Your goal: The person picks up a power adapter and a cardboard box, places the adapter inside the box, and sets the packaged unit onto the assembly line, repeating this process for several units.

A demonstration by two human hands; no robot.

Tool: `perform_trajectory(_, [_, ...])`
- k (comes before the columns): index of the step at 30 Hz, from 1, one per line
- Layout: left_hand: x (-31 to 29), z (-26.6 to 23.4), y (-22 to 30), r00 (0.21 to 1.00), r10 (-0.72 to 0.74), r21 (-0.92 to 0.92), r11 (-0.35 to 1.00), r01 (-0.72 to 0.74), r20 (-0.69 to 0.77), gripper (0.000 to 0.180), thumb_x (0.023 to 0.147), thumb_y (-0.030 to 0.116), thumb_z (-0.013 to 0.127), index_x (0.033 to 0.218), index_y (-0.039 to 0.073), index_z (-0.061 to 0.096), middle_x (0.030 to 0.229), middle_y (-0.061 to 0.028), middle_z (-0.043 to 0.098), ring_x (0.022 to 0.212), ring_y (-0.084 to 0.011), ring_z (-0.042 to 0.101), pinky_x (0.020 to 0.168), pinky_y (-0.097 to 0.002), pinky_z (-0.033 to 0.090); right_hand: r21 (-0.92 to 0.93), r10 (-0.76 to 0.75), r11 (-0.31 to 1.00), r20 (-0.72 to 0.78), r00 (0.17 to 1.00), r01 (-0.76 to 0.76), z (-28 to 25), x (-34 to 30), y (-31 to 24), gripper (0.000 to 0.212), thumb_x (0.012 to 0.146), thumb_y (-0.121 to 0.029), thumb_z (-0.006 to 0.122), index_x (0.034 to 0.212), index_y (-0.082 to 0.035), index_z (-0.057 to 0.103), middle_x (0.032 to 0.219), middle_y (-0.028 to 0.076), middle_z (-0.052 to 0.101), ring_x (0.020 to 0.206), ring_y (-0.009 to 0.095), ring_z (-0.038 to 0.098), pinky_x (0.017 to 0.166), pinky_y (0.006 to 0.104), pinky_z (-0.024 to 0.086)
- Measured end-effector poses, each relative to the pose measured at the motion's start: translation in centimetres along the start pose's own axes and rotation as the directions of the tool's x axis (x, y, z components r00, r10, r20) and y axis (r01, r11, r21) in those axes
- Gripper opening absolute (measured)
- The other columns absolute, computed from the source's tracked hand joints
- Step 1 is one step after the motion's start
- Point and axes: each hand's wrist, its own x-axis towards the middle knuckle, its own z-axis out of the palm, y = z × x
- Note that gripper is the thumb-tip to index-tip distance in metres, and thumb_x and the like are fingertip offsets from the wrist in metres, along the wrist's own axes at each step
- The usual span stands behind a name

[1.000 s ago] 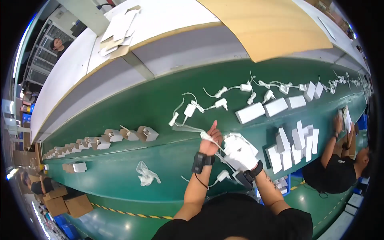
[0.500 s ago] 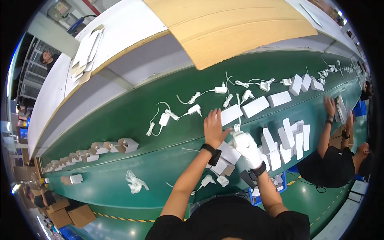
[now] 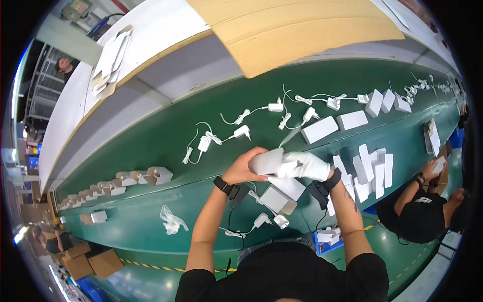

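Above the belt (image 3: pixel 131 216), left hand (image 3: pixel 240 169) now grasps a box (image 3: pixel 266 162) (right hand (image 3: pixel 314 167): grip unclear).

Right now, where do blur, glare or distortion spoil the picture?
Head view: the handheld white box looks motion-blurred; head view: light glints off the green floor; head view: fisheye distortion bows the white shelf.

This looks like a factory packing line, given the long green worktop (image 3: pixel 126 219) under the white-gloved right hand (image 3: pixel 314 166), white corded power adapters (image 3: pixel 275 107) and small white cardboard boxes (image 3: pixel 320 130) lined up beyond it, and a black-shirted co-worker (image 3: pixel 420 219) to its right.
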Motion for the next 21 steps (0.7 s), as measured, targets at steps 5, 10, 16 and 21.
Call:
perform_trajectory(5, [-2.3, 1.4, -2.3, 0.981, 0.066, 0.100, 0.994, -0.048, -0.183, 0.076, 0.054, 0.022, 0.086, 0.119, 0.007, 0.050, 0.115, -0.0087, 0.054, 0.106, -0.0209, 0.052, 0.093, -0.0324, 0.040, -0.976, 0.001, 0.204, 0.071, 0.997, 0.069, 4.1, 2.6, -3.2, 0.019, 0.074, -0.015, 0.060, 0.089, -0.003, 0.062, 0.081, 0.014, 0.063, 0.071, 0.030, 0.063, 0.062, 0.0361, 0.051])
perform_trajectory(10, [-5.4, 0.3, -3.8, 0.919, -0.007, -0.134, 0.990, -0.050, -0.393, 0.074, 0.057, 0.015, 0.084, 0.121, 0.006, 0.049, 0.113, -0.0059, 0.055, 0.106, -0.0180, 0.052, 0.093, -0.0321, 0.040, -0.819, -0.464, 0.350, 0.271, 0.843, 0.455, 5.1, 5.8, -2.8, 0.017, 0.074, -0.009, 0.055, 0.088, -0.014, 0.064, 0.078, 0.011, 0.063, 0.067, 0.030, 0.062, 0.060, 0.0409, 0.050])
perform_trajectory(16, [-9.1, -2.6, -7.3, 0.856, 0.081, 0.072, 0.996, -0.051, -0.511, 0.072, 0.057, 0.013, 0.084, 0.119, 0.005, 0.049, 0.114, -0.0071, 0.054, 0.108, -0.0188, 0.051, 0.095, -0.0325, 0.039, -0.870, -0.109, 0.203, 0.437, 0.893, 0.450, 11.0, 13.5, 0.2, 0.017, 0.076, -0.009, 0.053, 0.089, -0.014, 0.063, 0.083, 0.010, 0.063, 0.076, 0.029, 0.063, 0.066, 0.0390, 0.050])
perform_trajectory(21, [-11.9, -6.1, -10.8, 0.658, 0.031, 0.008, 0.999, -0.039, -0.753, 0.070, 0.059, 0.012, 0.082, 0.119, 0.004, 0.046, 0.118, -0.0085, 0.052, 0.112, -0.0197, 0.049, 0.097, -0.0341, 0.039, -0.680, -0.388, 0.378, 0.500, 0.774, 0.629, 13.9, 19.7, 1.3, 0.014, 0.078, -0.011, 0.052, 0.089, -0.011, 0.061, 0.092, 0.007, 0.064, 0.084, 0.028, 0.062, 0.071, 0.0388, 0.051])
